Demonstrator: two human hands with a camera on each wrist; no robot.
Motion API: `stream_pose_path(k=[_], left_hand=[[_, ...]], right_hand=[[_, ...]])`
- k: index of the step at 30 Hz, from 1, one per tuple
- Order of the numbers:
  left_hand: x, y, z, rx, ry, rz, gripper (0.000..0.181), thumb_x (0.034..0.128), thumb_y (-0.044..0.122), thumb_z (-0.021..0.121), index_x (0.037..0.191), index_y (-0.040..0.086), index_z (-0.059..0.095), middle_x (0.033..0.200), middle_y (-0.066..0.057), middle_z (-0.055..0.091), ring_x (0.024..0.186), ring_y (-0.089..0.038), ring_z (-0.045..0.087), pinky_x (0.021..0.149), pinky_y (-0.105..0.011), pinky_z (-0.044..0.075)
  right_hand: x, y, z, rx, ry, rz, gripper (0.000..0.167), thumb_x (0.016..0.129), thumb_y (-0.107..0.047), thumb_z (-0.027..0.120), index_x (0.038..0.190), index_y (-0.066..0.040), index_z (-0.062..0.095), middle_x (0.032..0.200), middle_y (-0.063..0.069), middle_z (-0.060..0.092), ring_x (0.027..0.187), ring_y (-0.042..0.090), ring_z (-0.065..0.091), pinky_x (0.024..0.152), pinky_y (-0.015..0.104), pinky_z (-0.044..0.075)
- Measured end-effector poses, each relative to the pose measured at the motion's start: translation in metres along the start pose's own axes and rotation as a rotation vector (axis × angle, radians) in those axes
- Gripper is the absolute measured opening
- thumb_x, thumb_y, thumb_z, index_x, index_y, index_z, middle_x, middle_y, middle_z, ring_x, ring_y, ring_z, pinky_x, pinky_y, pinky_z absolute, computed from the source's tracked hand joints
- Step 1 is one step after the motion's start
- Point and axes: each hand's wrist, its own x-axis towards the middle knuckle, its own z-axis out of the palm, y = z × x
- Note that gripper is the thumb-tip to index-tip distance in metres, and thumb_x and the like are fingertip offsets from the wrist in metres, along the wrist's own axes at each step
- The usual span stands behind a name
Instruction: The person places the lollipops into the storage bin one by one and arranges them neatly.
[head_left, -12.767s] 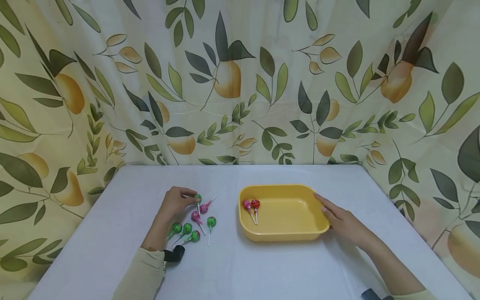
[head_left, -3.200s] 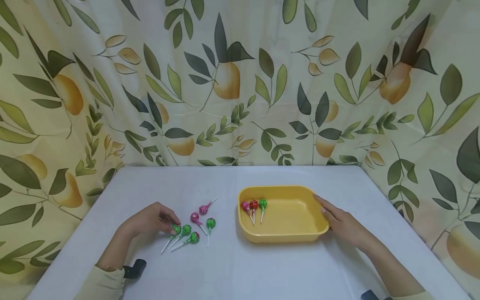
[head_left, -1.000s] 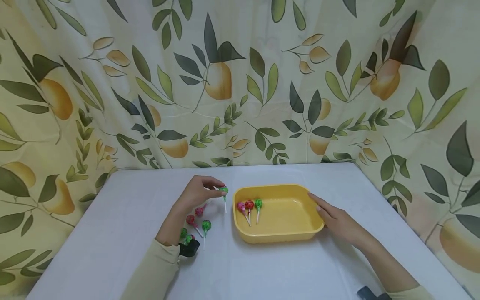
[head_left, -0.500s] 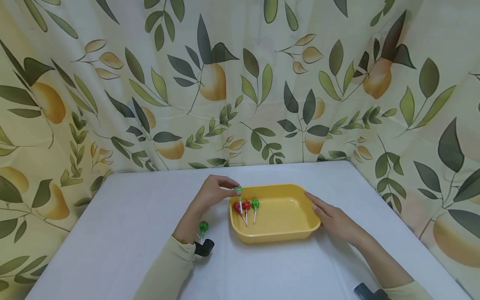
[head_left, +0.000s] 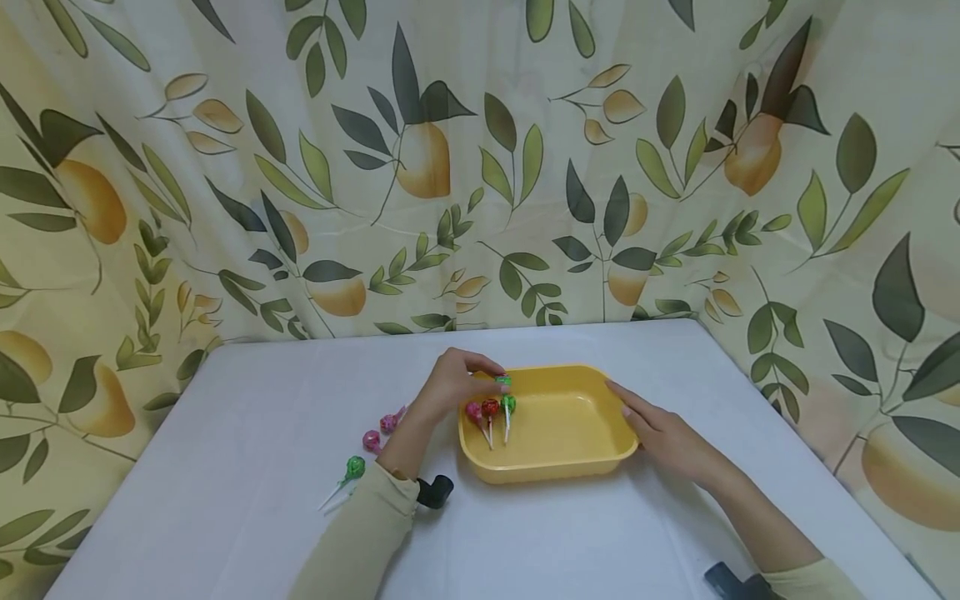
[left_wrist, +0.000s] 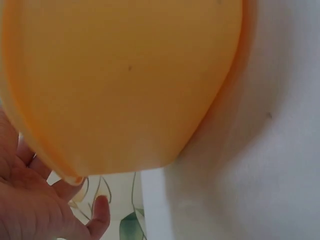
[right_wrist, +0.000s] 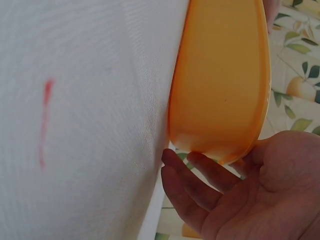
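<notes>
My left hand (head_left: 457, 385) pinches a green-wrapped lollipop (head_left: 504, 382) between thumb and fingers, above the left part of a yellow tray (head_left: 577, 433). In the tray lie a pink lollipop (head_left: 474, 412), a red lollipop (head_left: 491, 407) and a green lollipop (head_left: 508, 404), side by side. My right hand (head_left: 671, 437) holds the tray's right end. In the right wrist view its fingers (right_wrist: 215, 172) bend against the tray's outer wall. The left wrist view shows the tray's side (left_wrist: 125, 100) beside my left hand (left_wrist: 30, 205); the held lollipop is hidden there.
On the white table (head_left: 225, 500), left of the tray, lie two pink lollipops (head_left: 372, 441) and a green lollipop (head_left: 355, 467). My left forearm and sleeve (head_left: 360, 533) cover part of that area. A leaf-and-fruit patterned curtain (head_left: 495, 200) hangs behind the table.
Earlier, a green lollipop joined the pink and red ones in the tray. My left hand then picked another green one from the pile and carried it right, over the tray. My right hand stays put.
</notes>
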Motion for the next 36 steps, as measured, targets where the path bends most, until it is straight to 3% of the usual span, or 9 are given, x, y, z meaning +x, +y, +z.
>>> stream_pose_path(k=[3, 7, 17, 22, 28, 36], left_hand=[[0.002, 0.004, 0.006, 0.062, 0.014, -0.008, 0.016, 0.0809, 0.027, 0.092, 0.094, 0.022, 0.083, 0.099, 0.01, 0.074, 0.116, -0.024, 0.061, 0.112, -0.069, 0.022], [0.006, 0.009, 0.014, 0.135, 0.016, -0.004, 0.015, 0.0807, 0.029, 0.092, 0.091, 0.022, 0.083, 0.096, 0.01, 0.075, 0.119, -0.025, 0.061, 0.104, -0.084, 0.001], [0.015, 0.019, 0.035, 0.244, 0.022, 0.006, 0.014, 0.0781, 0.025, 0.094, 0.087, 0.021, 0.083, 0.089, 0.012, 0.075, 0.11, -0.02, 0.065, 0.107, -0.079, 0.008], [0.015, 0.019, 0.045, 0.291, 0.054, 0.019, 0.016, 0.0763, 0.027, 0.094, 0.088, 0.024, 0.084, 0.087, 0.015, 0.075, 0.105, -0.016, 0.066, 0.107, -0.066, 0.017], [0.014, 0.013, 0.052, 0.373, 0.103, 0.051, 0.019, 0.0726, 0.033, 0.094, 0.088, 0.028, 0.085, 0.086, 0.017, 0.075, 0.097, -0.013, 0.067, 0.093, -0.051, 0.024], [0.013, 0.012, 0.059, 0.434, 0.126, 0.076, 0.019, 0.0726, 0.032, 0.095, 0.087, 0.026, 0.086, 0.084, 0.015, 0.075, 0.092, -0.014, 0.066, 0.093, -0.052, 0.024]], right_hand=[[0.0, 0.0, 0.0, 0.002, -0.002, 0.005, 0.056, 0.114, -0.035, 0.039, 0.165, -0.018, 0.027, 0.164, 0.021, 0.031, 0.145, 0.05, 0.031, 0.108, 0.068, 0.032], [0.0, 0.0, 0.0, 0.005, -0.002, 0.008, 0.055, 0.114, -0.035, 0.038, 0.166, -0.019, 0.026, 0.164, 0.021, 0.031, 0.145, 0.05, 0.031, 0.108, 0.068, 0.032], [0.001, -0.001, 0.001, 0.01, -0.002, -0.001, 0.055, 0.114, -0.033, 0.039, 0.166, -0.019, 0.027, 0.164, 0.02, 0.031, 0.146, 0.05, 0.031, 0.109, 0.068, 0.032], [0.001, -0.001, 0.002, 0.018, -0.004, -0.004, 0.055, 0.114, -0.033, 0.038, 0.166, -0.019, 0.026, 0.164, 0.02, 0.03, 0.146, 0.049, 0.031, 0.109, 0.066, 0.033], [0.001, -0.002, 0.002, 0.006, 0.001, -0.007, 0.055, 0.114, -0.034, 0.038, 0.165, -0.018, 0.027, 0.164, 0.02, 0.032, 0.146, 0.049, 0.032, 0.109, 0.066, 0.033], [0.0, -0.001, 0.0, -0.005, 0.005, -0.001, 0.055, 0.114, -0.033, 0.038, 0.165, -0.018, 0.027, 0.163, 0.021, 0.032, 0.146, 0.05, 0.031, 0.109, 0.067, 0.032]])
